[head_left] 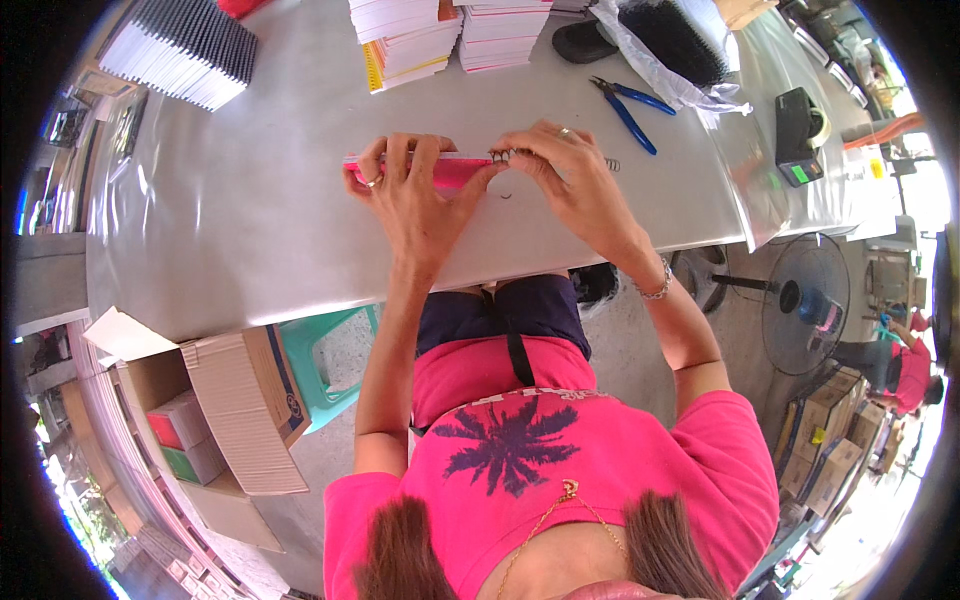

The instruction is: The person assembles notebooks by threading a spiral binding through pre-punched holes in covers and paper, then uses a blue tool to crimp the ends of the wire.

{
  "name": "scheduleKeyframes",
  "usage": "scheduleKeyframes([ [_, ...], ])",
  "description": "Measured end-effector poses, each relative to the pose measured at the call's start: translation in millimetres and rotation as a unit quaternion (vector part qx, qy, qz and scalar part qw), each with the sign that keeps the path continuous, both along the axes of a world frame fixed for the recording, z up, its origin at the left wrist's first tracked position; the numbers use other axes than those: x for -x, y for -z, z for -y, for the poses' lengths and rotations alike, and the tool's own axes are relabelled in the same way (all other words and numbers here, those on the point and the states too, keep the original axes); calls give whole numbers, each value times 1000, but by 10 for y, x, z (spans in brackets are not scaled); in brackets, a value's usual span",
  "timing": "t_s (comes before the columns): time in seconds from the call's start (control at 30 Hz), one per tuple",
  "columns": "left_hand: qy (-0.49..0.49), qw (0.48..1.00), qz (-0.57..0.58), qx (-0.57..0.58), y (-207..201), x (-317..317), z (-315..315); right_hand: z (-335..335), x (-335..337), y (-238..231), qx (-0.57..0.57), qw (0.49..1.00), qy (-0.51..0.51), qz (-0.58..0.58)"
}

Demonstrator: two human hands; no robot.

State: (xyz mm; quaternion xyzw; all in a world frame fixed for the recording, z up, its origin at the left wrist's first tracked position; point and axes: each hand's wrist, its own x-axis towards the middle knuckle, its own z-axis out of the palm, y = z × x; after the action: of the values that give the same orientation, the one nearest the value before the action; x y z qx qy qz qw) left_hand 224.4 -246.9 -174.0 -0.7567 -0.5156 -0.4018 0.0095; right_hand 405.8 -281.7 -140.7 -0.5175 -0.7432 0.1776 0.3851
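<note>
Over the table (250,220), my left hand (412,200) is closed on a pink-covered notebook (455,173), held with its edge toward me. My right hand (575,180) pinches a thin dark spiral binding coil (612,165) at the notebook's right end. A few loops show between the fingers of both hands, and the coil's free end sticks out past the right hand. How far the coil runs along the notebook is hidden by my left fingers. A small curved bit of wire (506,196) lies on the table just below.
Blue-handled cutters (630,110) lie beyond my right hand, near a plastic bag of black coils (670,40). Notebook stacks (505,38) stand at the back, a black-bound stack (185,50) far left. Right are a tape dispenser (795,140) and fan (805,300); below left, an open carton (235,400).
</note>
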Motion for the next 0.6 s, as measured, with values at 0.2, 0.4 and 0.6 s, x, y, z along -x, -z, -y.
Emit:
scheduleKeyframes([
  [0.2,9,999,-23,23,-15,22,3,-15,49,-33,-24,998,19,55],
  [0.4,11,998,-23,53,-64,24,32,-61,82,-45,-27,995,28,94],
  [0.6,12,997,50,52,-27,54,43,-100,154,-55,-61,990,47,120],
])
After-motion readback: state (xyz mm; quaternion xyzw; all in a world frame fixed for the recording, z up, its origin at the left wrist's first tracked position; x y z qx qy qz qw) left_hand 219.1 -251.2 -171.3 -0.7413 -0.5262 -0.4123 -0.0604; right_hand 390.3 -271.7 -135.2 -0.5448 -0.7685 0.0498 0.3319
